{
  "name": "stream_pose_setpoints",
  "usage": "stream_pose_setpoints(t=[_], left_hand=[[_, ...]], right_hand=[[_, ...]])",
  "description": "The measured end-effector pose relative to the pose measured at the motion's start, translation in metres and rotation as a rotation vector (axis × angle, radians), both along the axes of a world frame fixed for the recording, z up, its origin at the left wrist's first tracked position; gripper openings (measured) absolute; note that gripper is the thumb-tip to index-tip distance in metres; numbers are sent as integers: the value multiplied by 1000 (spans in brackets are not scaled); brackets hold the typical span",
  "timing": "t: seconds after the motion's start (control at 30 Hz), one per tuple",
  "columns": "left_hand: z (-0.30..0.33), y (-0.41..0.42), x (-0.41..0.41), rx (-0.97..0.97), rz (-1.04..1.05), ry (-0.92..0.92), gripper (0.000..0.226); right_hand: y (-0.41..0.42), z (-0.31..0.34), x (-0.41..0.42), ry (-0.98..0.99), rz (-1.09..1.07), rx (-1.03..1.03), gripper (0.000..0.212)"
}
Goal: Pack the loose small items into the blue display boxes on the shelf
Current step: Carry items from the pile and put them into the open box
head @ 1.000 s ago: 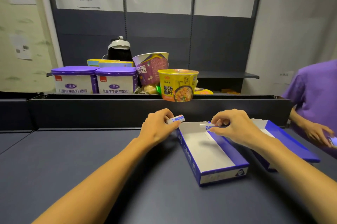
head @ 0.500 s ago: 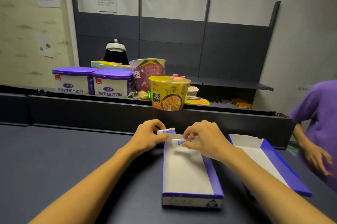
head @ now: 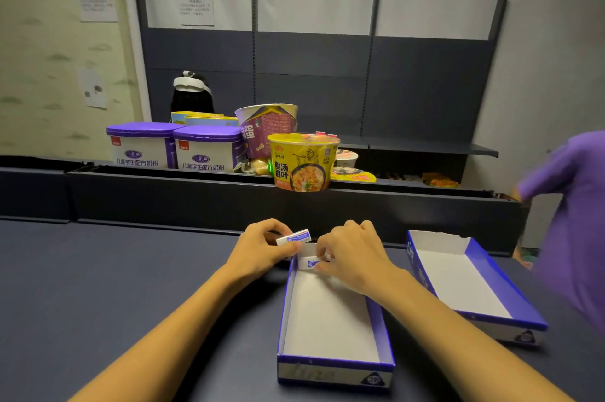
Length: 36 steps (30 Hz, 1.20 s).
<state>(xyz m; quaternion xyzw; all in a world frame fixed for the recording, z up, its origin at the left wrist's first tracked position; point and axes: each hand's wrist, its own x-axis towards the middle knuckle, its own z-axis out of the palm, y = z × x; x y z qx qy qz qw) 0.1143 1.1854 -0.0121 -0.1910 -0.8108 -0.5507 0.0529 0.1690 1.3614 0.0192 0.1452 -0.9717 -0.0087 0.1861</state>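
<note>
Left hand [head: 262,249] pinches a small white-and-blue packet [head: 293,237] just outside the far left corner of the near blue display box [head: 334,364]. Right hand [head: 352,254], beside it, fingers curled, pinches a second packet [head: 311,263] inside the box's far end. Second blue display box [head: 510,283] lies right of the right hand on the worktop [head: 131,270].

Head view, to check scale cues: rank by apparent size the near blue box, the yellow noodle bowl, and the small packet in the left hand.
1. near blue box, though nearness inflates it
2. yellow noodle bowl
3. small packet pinched by the left hand
</note>
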Motion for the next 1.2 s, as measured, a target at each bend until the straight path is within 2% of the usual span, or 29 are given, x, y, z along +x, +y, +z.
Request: stream_pose_setpoints(t=[0.43, 0.63, 0.87, 1.03, 1.2], left_hand=[[5, -7, 9, -55, -13, 17, 19], [13, -14, 15, -127, 9, 94, 18], [26, -13, 23, -265, 13, 250, 18], [35, -3, 32, -479, 25, 332, 27], [41, 8, 37, -645, 58, 405, 31]], right_hand=[[-11, -7, 5, 2, -30, -16, 31], [-1, -4, 7, 20, -52, -55, 35], [22, 2, 10, 39, -136, -245, 31], [29, -7, 8, 19, -203, -466, 29], [32, -19, 2, -9, -210, -619, 14]])
